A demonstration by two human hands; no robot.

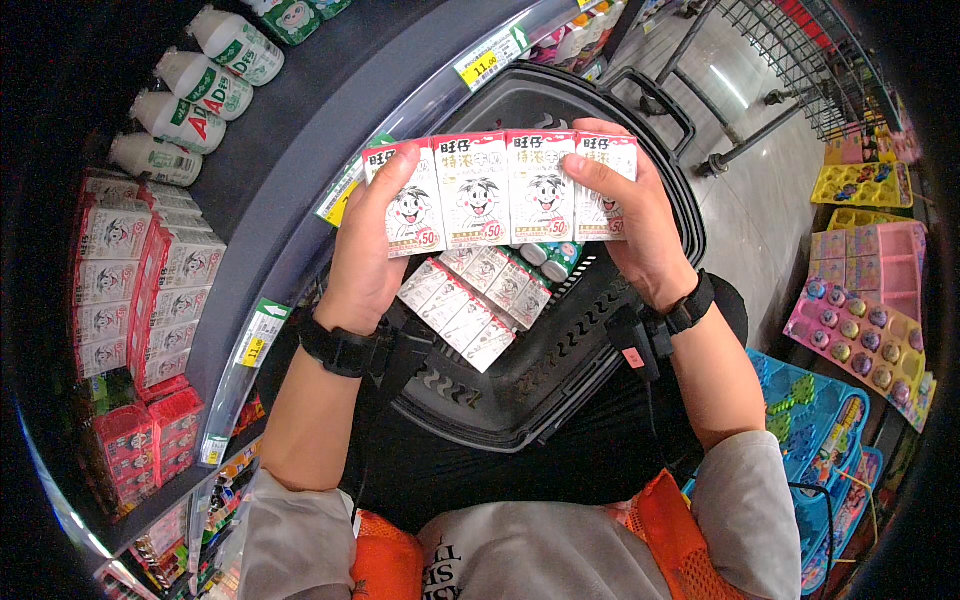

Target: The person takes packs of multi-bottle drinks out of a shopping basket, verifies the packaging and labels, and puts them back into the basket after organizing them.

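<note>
A shrink-wrapped row of white and red milk cartons (472, 191) is held upright above a black plastic shopping basket (480, 442). At its left end my left hand (371, 232) grips it, thumb across the front. My right hand (637, 217) holds the other end, its thumb also on the front. Below, inside the basket, lie similar carton packs (469, 322) with red edges, seen from above. Beside them are green-and-white bottles (553, 259), partly hidden by the held pack. Both wrists wear black straps.
A curved dark shelf with price tags (259, 334) runs along the left. On it stand white bottles (202, 90), more milk cartons (142, 277) and red packs (150, 442). A wire shopping cart (817, 60) is at the upper right. Toy trays (862, 330) line the right side.
</note>
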